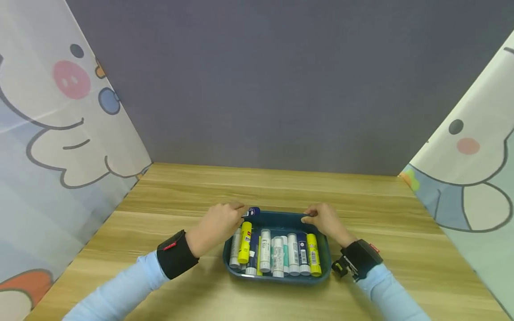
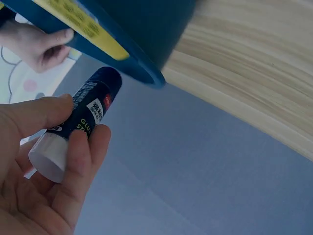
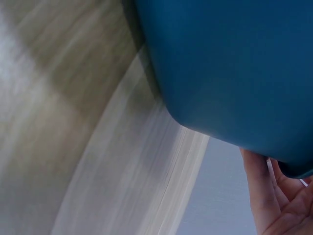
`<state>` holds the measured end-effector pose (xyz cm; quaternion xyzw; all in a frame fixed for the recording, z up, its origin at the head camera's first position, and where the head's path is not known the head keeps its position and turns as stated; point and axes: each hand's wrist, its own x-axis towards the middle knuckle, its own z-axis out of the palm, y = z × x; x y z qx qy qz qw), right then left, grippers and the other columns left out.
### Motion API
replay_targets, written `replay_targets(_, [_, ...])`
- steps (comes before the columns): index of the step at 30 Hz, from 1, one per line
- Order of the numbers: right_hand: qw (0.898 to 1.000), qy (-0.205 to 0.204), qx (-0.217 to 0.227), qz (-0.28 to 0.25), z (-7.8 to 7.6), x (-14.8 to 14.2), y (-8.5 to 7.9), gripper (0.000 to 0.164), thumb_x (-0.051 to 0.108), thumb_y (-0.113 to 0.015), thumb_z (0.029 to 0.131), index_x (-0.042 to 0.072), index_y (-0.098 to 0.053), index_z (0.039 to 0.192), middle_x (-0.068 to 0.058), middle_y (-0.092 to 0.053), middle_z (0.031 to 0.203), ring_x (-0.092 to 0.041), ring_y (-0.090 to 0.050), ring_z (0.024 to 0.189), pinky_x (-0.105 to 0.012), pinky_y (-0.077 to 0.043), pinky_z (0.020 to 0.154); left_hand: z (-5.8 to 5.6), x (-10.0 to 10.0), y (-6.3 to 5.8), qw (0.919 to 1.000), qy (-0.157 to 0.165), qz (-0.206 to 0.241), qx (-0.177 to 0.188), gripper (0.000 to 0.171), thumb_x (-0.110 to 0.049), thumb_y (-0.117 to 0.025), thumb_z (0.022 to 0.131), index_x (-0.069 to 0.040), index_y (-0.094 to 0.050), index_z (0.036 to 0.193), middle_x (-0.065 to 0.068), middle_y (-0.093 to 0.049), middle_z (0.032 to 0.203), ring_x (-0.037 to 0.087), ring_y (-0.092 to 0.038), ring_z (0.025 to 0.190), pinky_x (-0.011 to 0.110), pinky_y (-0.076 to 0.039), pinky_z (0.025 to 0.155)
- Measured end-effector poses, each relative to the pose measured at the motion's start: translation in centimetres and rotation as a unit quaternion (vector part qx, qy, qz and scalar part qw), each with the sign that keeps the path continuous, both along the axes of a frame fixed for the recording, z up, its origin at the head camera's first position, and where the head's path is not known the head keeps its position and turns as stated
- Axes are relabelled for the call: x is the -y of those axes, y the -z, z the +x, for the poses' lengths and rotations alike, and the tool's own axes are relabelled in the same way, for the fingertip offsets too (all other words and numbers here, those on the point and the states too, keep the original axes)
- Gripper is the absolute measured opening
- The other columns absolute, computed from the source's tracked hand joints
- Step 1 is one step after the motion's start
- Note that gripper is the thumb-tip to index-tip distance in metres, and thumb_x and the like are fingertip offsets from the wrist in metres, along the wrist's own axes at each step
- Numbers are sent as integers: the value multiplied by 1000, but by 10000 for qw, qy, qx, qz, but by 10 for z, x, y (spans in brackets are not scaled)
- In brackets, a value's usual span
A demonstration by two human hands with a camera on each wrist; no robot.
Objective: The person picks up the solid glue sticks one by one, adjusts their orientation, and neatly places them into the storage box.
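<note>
My left hand pinches a navy glue stick with a white end between thumb and fingers. The stick is held over the far left rim of a dark teal plastic bin. At the bin's far right corner, my right hand grips the rim, thumb on the inside and fingers outside, as the left wrist view also shows. Several glue sticks lie in the bin, among them a yellow one at the left, a white one in the middle and another yellow one at the right.
The bin stands on a wood-grain table. A dark grey panel rises behind the table. Cartoon-printed sheets flank it on the left and right. Both wrists wear black straps.
</note>
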<state>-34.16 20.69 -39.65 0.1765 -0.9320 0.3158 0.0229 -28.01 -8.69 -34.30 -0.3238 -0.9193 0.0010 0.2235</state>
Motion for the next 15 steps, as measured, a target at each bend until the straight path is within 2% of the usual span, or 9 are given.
replay_targets(3, [9998, -63, -159, -35, 1, -2, -2, 18, 19, -72, 77, 3, -70, 86, -9, -67, 82, -17, -58, 71, -32, -50, 64, 8, -4, 3, 9996, 119, -179, -209, 26, -7, -67, 79, -6, -69, 105, 7, -68, 98, 15, -64, 65, 21, -49, 49])
replay_targets(6, [9999, -55, -138, -38, 1, -3, -2, 19, 20, -72, 78, 3, -71, 86, -8, -66, 81, -16, -57, 71, -32, -49, 63, 15, -9, 6, 9986, 143, -389, -338, 24, -5, -67, 80, -6, -69, 103, 8, -68, 97, 16, -65, 68, 20, -50, 51])
replay_targets(9, [10000, 63, 28, -14, -1, -1, -1, 18, 18, -72, 78, 5, -71, 89, -8, -67, 83, -17, -58, 73, -33, -50, 66, 21, -14, 10, 9978, 41, -580, -313, 28, -4, -69, 77, -5, -68, 105, 10, -68, 100, 20, -66, 77, 23, -53, 59])
replay_targets(15, [9998, 122, 79, 119, -2, 0, 2, 17, 17, -72, 78, 4, -71, 90, -7, -67, 83, -17, -58, 73, -30, -49, 64, 35, -22, 22, 9940, -241, -1002, -370, 35, -7, -72, 76, -8, -66, 110, 10, -66, 107, 20, -65, 80, 22, -52, 55])
